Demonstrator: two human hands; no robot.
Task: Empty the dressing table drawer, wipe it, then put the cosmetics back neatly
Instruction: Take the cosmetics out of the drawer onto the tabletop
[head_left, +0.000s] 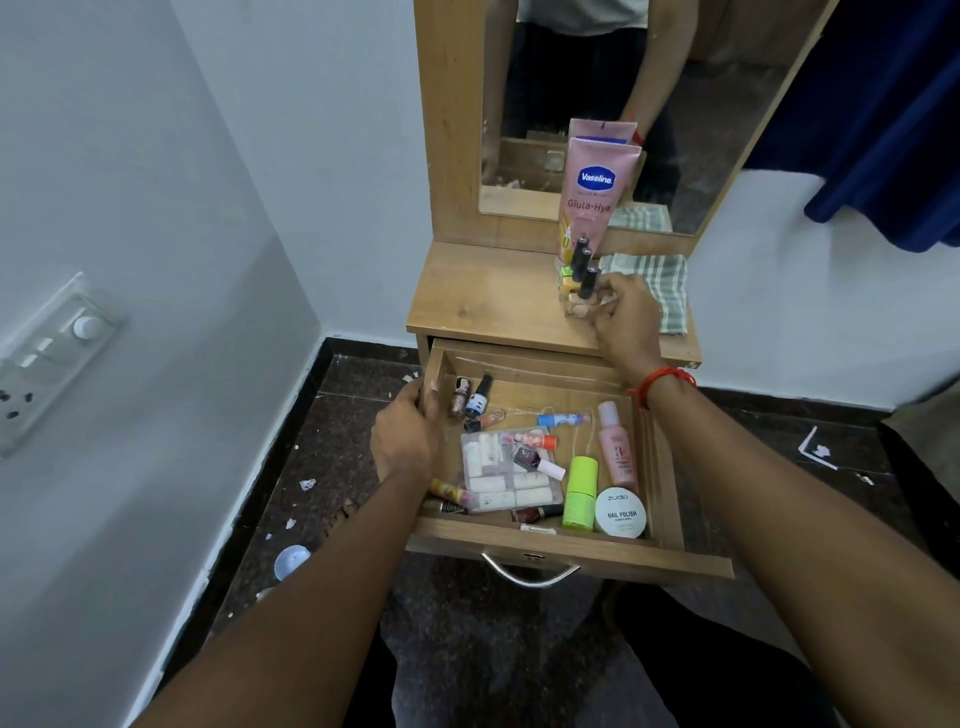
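Head: right hand (626, 317) pinches polish bottle (587, 285); left hand (408, 431) grips drawer (597, 552).

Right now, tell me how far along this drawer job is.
Done: the drawer is open, and the Vaseline tube and two nail polish bottles stand on the tabletop. In hand: the right hand holds a third bottle there; the left hand grips the drawer's side. Left: the pink bottle, green bottle, white tub and clear case lie inside; the checked cloth lies folded, so wiping and restocking remain.
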